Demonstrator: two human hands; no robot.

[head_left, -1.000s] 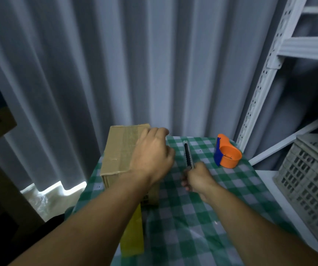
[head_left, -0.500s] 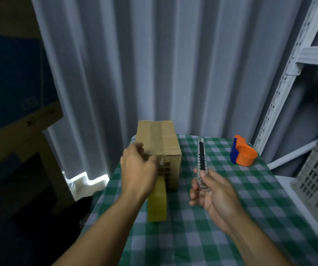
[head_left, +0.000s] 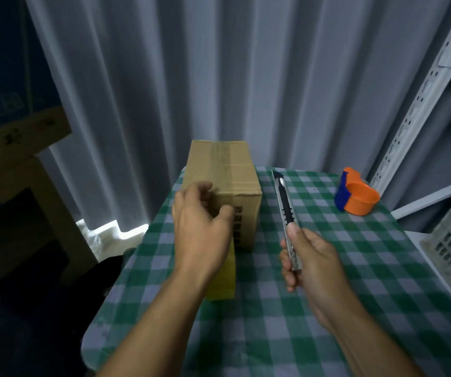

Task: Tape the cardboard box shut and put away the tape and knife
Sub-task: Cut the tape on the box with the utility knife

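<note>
Now left hand (head_left: pixel 199 227) grips tape (head_left: pixel 223 276) — camera nearer.

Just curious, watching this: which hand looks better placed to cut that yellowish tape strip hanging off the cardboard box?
Probably the right hand: it already grips the silver utility knife, while the left hand is at the strip.

cardboard box (head_left: pixel 223 170): upright, taped | knife (head_left: pixel 285 206): held, pointing away | tape dispenser (head_left: pixel 356 195): orange-blue, far right
</note>
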